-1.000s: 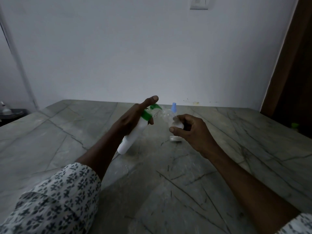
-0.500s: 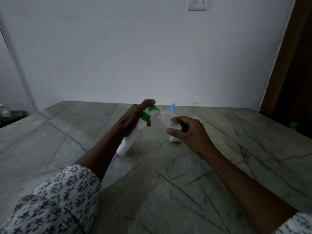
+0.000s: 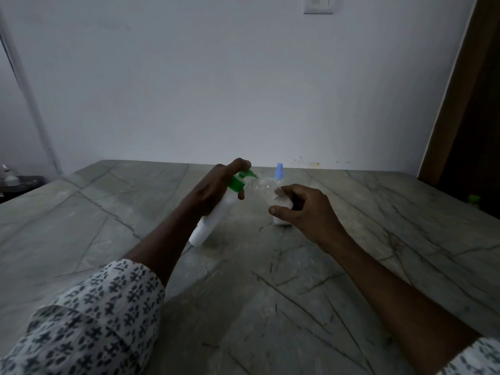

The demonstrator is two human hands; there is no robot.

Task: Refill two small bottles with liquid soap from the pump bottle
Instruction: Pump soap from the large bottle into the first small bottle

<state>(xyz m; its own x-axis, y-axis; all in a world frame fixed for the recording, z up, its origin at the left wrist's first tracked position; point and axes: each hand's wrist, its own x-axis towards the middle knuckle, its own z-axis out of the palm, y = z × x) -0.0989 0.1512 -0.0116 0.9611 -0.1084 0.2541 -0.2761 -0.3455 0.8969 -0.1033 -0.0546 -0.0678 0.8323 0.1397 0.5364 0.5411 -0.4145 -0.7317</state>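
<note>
My left hand (image 3: 213, 189) grips a white pump bottle (image 3: 213, 220) with a green pump head (image 3: 242, 180), tilted to the right, its base just above the table. The forefinger rests on top of the pump. My right hand (image 3: 303, 212) holds a small clear bottle (image 3: 267, 189), tilted with its mouth at the green nozzle. A second small bottle with a light blue cap (image 3: 279, 170) stands behind it, mostly hidden. Something small and white (image 3: 281, 221) lies on the table under my right hand.
The grey-green marble table (image 3: 270, 293) stretches wide in front of me, its far edge against a white wall. A small green object (image 3: 473, 198) sits at the far right edge. A dark stand with a white item (image 3: 10, 180) is off to the left.
My left forefinger has come down from raised onto the pump head. Both bottles stay mouth to nozzle, with little other movement.
</note>
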